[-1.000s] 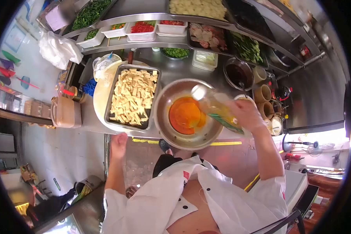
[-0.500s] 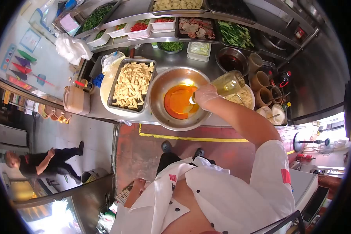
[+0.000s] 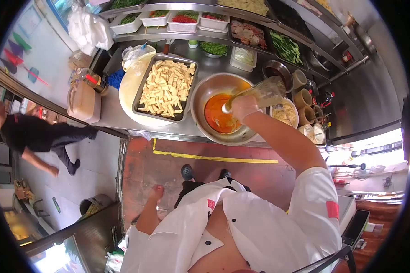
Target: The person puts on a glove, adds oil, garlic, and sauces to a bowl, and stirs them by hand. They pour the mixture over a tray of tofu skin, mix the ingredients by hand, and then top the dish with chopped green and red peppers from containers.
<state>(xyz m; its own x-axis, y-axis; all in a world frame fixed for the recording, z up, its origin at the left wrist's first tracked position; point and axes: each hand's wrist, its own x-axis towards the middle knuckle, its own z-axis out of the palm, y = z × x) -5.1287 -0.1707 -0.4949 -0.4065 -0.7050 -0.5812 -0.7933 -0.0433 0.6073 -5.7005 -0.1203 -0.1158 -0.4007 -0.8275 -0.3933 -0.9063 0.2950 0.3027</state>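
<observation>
My right hand (image 3: 244, 107) grips a clear bottle (image 3: 269, 91) near its neck and tips it over the steel bowl (image 3: 200, 125). The bottle's mouth is low inside the bowl, above orange-red liquid (image 3: 216, 113). Low at my side, away from the counter, hangs my left hand (image 3: 158, 191); its fingers are too small to make out. Left of the bowl, a metal tray of pale cut strips (image 3: 166, 88) rests on a round white board (image 3: 130, 98).
A person in black (image 3: 36, 132) is at the far left. Shelves above hold containers of greens and red pieces (image 3: 183, 20). A plastic jug (image 3: 84, 101) stands on the counter's left; cups (image 3: 303, 98) and a dark bowl (image 3: 278, 73) are at its right.
The bottle has gone from a blurred swing to a tilt with its mouth in the bowl. My left hand has dropped from the counter edge to my side. The person in black has moved at left.
</observation>
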